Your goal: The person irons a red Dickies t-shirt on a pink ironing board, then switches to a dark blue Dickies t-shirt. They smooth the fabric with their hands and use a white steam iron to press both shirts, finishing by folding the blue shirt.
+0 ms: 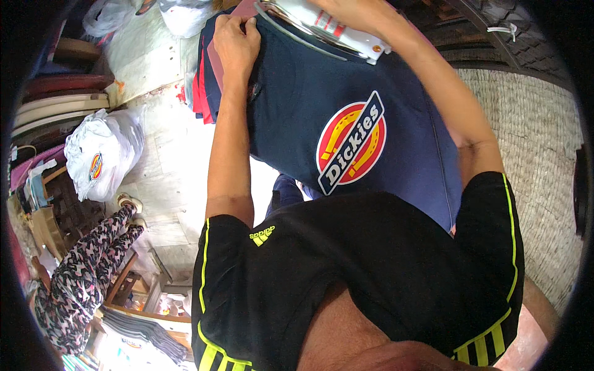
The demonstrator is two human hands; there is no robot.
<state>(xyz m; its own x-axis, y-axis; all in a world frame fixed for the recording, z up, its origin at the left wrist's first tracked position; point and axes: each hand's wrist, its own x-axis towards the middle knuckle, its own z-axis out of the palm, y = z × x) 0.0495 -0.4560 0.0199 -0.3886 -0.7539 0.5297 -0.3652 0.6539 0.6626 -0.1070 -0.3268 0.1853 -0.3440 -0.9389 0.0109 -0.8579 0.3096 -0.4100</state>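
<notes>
A navy T-shirt point(284, 99) with a large red, yellow and white logo print point(351, 142) is spread in front of me. My left hand point(235, 40) is closed at its far left edge, with the fingertips pinching the cloth. At the far edge, my right hand point(359, 13) grips a white appliance with red markings and a curved metal edge, which looks like a clothes iron point(328, 28). Its far end and some of my right fingers are cut off by the frame. More folded cloth, red point(201, 86) and dusty pink, shows under the shirt's left side.
A white plastic bag point(102, 154) stands on the pale tiled floor at left, beside stacked flat boards point(62, 108). At lower left is another person in patterned trousers point(90, 266), near a pile of dark folded clothes point(142, 331). A woven mat-like surface point(526, 154) lies at right.
</notes>
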